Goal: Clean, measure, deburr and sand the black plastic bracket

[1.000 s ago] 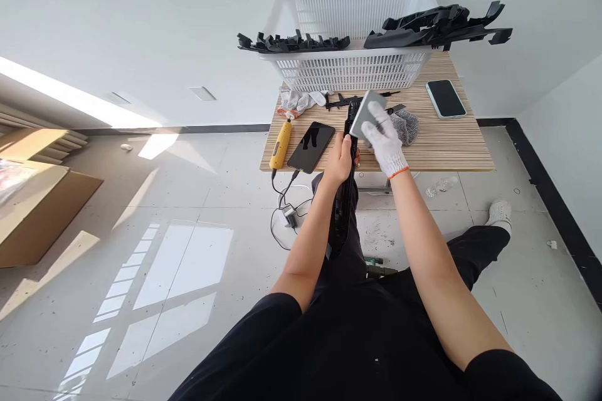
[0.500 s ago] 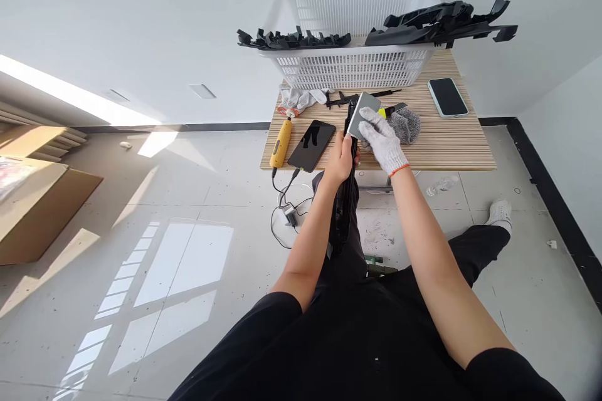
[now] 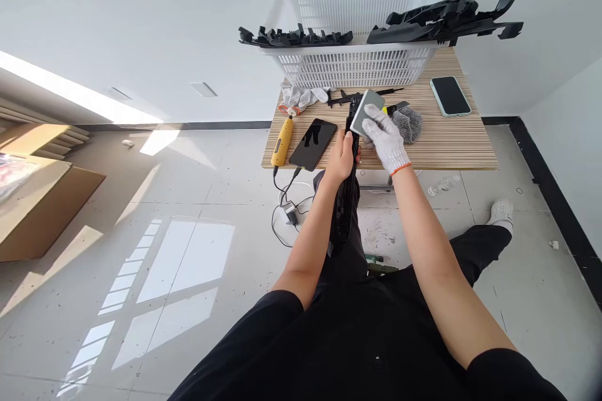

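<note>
Bare, my left hand (image 3: 341,158) is closed round a long black plastic part (image 3: 345,216), which runs from above the table edge down along my leg. My right hand (image 3: 386,143) wears a white knit glove with an orange cuff. Its fingers grip a flat grey sanding sponge (image 3: 368,111) with a pale edge. The sponge is tilted against or very close to the upper end of the black part; exact contact is hard to make out. Behind the right hand lie a grey cloth (image 3: 408,124) and a partly hidden yellow-and-black cutter (image 3: 396,108).
A white basket (image 3: 357,66) with several black plastic parts (image 3: 442,22) stands at the table's back. On the table (image 3: 451,150) are a yellow rotary tool (image 3: 283,143), a dark phone (image 3: 313,144), a caliper (image 3: 343,99), a glove (image 3: 301,98) and another phone (image 3: 450,96). Cables hang below.
The sanding sponge and my right hand have shifted slightly up relative to the black part. My left hand keeps its hold; the whole view has moved a little.
</note>
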A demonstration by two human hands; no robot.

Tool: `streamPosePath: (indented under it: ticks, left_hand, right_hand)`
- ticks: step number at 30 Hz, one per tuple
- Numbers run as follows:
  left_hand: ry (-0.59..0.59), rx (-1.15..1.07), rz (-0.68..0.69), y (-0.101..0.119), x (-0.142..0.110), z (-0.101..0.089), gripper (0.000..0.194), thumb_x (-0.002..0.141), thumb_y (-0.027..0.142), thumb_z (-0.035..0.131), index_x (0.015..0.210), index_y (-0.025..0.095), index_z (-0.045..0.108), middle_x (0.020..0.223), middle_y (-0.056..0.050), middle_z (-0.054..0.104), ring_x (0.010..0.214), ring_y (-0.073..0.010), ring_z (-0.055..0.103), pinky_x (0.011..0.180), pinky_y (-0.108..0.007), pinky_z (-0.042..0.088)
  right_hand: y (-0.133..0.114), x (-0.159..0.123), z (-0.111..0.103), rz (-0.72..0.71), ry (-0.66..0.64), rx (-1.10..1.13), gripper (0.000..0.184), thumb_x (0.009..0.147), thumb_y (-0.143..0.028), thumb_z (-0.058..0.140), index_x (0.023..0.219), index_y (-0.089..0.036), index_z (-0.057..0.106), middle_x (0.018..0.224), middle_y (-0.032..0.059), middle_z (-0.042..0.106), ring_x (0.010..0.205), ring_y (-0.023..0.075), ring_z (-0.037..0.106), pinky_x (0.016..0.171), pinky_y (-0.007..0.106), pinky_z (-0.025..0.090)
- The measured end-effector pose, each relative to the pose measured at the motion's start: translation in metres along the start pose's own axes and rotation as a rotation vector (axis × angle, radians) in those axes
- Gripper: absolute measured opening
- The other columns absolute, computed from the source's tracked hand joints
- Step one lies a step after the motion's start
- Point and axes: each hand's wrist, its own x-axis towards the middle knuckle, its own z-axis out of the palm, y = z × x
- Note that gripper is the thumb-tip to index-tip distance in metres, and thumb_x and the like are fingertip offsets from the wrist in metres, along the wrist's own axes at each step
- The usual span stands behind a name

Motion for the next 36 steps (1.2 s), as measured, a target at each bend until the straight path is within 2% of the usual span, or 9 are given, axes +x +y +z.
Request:
streamPosePath:
  ticks: [2,7,10,13,21,24,26,32,36]
  left_hand:
    - [0.001,-0.006,-0.006,0.0004,-0.0001,0.0001,0.04,0.106,0.063,0.043,0.091,0.026,0.044,0.066,0.004,0.059,0.052,-0.0121,0.055,0.056,-0.028,0.045]
    - [-0.001,0.001,-0.021,0.0028,-0.0008,0.0003,0.04,0.107,0.063,0.04,0.091,0.026,0.043,0.067,0.004,0.058,0.053,-0.0116,0.054,0.056,-0.027,0.045]
    - [-0.01,0.003,-0.031,0.0027,-0.0007,0.0001,0.038,0.108,0.061,0.039,0.091,0.027,0.042,0.067,0.004,0.057,0.054,-0.0115,0.055,0.056,-0.027,0.044]
    - [-0.005,0.01,-0.032,0.0014,-0.0001,-0.0004,0.037,0.109,0.059,0.039,0.091,0.027,0.042,0.068,0.004,0.057,0.054,-0.0113,0.054,0.058,-0.027,0.045]
    - [-0.01,0.026,-0.005,-0.0002,0.0005,-0.0011,0.034,0.11,0.055,0.037,0.092,0.027,0.042,0.067,0.003,0.059,0.055,-0.0133,0.056,0.056,-0.028,0.045]
    - [-0.025,0.017,-0.015,-0.0006,0.0006,-0.0013,0.036,0.109,0.059,0.037,0.093,0.027,0.042,0.067,0.004,0.059,0.054,-0.0134,0.056,0.055,-0.029,0.044]
    - [-0.019,0.011,-0.005,-0.0009,0.0008,-0.0015,0.04,0.107,0.063,0.039,0.092,0.027,0.042,0.067,0.004,0.058,0.054,-0.013,0.055,0.056,-0.029,0.044]
    - [-0.003,-0.004,-0.031,0.0014,-0.0001,-0.0006,0.045,0.104,0.07,0.042,0.09,0.027,0.042,0.067,0.004,0.058,0.053,-0.0122,0.055,0.057,-0.029,0.044]
    - [-0.001,-0.008,-0.05,0.0043,-0.0009,0.0007,0.045,0.104,0.069,0.044,0.088,0.027,0.044,0.068,0.004,0.059,0.054,-0.0121,0.055,0.057,-0.028,0.044]
  right_hand:
    - [-0.0014,0.0,-0.0005,0.008,0.037,0.05,0.06,0.098,-0.054,0.061,0.153,-0.031,0.056,0.121,0.0063,0.07,0.095,0.0175,0.071,0.074,0.03,0.061]
    - [-0.0071,-0.0031,-0.0002,0.062,-0.022,0.062,0.058,0.094,-0.047,0.07,0.148,-0.028,0.06,0.126,0.006,0.07,0.092,0.0151,0.069,0.07,0.027,0.059]
    - [-0.0076,-0.0037,0.0004,0.031,0.056,0.097,0.053,0.097,-0.042,0.064,0.148,-0.027,0.06,0.135,0.0066,0.067,0.1,0.0152,0.07,0.072,0.024,0.059]
    - [-0.0066,-0.004,0.0008,0.032,-0.027,0.08,0.053,0.092,-0.042,0.072,0.142,-0.026,0.065,0.137,0.0072,0.068,0.108,0.0184,0.07,0.073,0.023,0.06]
    - [-0.0031,-0.0031,0.0006,0.017,-0.005,0.083,0.052,0.092,-0.038,0.073,0.142,-0.025,0.066,0.135,0.0074,0.07,0.108,0.0181,0.071,0.075,0.023,0.061]
    - [-0.0039,-0.0031,0.0004,0.024,0.039,0.084,0.052,0.096,-0.04,0.068,0.147,-0.028,0.062,0.137,0.0066,0.07,0.108,0.018,0.071,0.079,0.026,0.062]
    - [-0.0052,-0.0038,0.0007,0.02,-0.017,0.053,0.052,0.095,-0.042,0.07,0.144,-0.025,0.064,0.136,0.0077,0.07,0.109,0.0188,0.07,0.083,0.028,0.062]
    - [-0.0068,-0.0056,0.0019,0.015,0.007,0.035,0.05,0.094,-0.043,0.07,0.14,-0.026,0.066,0.132,0.0064,0.071,0.103,0.0168,0.071,0.073,0.025,0.061]
    - [-0.0062,-0.0056,0.0016,-0.016,0.042,0.027,0.053,0.096,-0.047,0.066,0.145,-0.027,0.062,0.137,0.0078,0.067,0.105,0.0176,0.071,0.078,0.026,0.062]
